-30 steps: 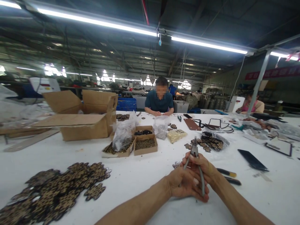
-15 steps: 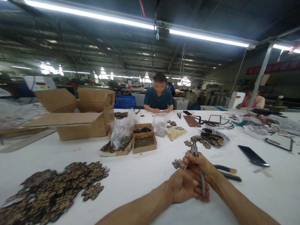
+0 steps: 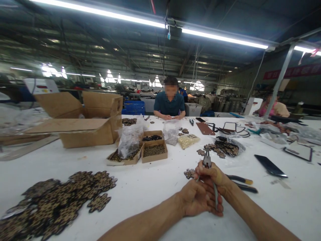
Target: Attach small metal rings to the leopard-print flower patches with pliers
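A pair of pliers points away from me, its metal jaws upward and its grey handles running down between my hands. My right hand grips the pliers just below the jaws. Palm up, my left hand is closed around the lower handles, its fingertips curled by the right-hand handle. A flower-shaped leopard-print patch lies just beyond my hands, partly covered by them. A second tool with dark, yellow-tipped handles rests behind my right wrist, its head hidden.
Many similar patches are piled at left. Small cardboard boxes hold metal pieces, beside a large open carton. A bag of yellowish bits, bagged patches and a phone lie farther off. A co-worker sits opposite.
Both hands and the pliers stay almost in place. The whole view has shifted slightly, and the co-worker opposite has barely moved.
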`<state>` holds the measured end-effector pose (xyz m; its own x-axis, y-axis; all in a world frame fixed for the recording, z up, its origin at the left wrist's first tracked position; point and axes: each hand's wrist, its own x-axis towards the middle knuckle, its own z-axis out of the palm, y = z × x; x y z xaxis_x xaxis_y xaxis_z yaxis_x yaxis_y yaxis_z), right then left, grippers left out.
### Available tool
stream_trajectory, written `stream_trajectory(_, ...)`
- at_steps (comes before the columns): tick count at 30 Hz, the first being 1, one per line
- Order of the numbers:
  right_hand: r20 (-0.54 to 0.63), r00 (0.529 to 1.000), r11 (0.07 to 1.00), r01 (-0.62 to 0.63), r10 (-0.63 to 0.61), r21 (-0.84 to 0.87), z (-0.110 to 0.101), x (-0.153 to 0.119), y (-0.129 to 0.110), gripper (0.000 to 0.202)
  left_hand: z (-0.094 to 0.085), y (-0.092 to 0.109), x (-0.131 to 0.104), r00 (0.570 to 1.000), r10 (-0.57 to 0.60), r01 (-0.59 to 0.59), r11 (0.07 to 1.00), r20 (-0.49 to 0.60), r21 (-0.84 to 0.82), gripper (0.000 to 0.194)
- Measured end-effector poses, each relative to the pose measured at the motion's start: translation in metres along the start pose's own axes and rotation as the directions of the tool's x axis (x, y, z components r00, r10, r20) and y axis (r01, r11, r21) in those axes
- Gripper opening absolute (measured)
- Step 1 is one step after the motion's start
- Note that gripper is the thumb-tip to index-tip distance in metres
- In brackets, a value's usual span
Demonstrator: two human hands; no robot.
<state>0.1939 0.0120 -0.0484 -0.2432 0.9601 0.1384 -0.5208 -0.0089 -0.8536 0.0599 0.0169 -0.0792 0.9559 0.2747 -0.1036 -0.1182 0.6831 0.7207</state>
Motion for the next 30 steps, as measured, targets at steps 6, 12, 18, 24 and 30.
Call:
stream_trajectory(6,0.016,1.0,1.0,0.01,-0.01,-0.001,-0.0015,0.0011,0.0016,0.027,0.0038,0.0006,-0.002,1.0,0.006,-0.006,1.0,0.001,-0.004,0.048)
stream_trajectory(12,-0.001,1.0,1.0,-0.014,0.014,-0.007,-0.0034,0.001,0.0022,0.027,-0.0003,-0.001,-0.0002,1.0,0.022,-0.022,1.0,0.008,-0.008,0.045)
stream_trajectory(18,-0.009,0.999,0.999,-0.032,0.032,0.003,-0.007,0.0025,0.0054,0.027,0.0001,-0.0005,-0.0005,1.0,0.013,-0.013,1.0,0.012,0.006,0.045)
stream_trajectory(24,0.004,1.0,1.0,-0.027,0.027,0.013,-0.0046,0.0017,0.0035,0.027,-0.0006,-0.0016,0.0004,1.0,0.02,-0.02,1.0,-0.003,0.006,0.044)
stream_trajectory(30,0.02,1.0,1.0,-0.019,0.019,0.022,-0.0053,0.0025,0.0043,0.026,-0.0011,-0.0019,0.0016,1.0,0.008,-0.008,1.0,-0.021,0.015,0.046)
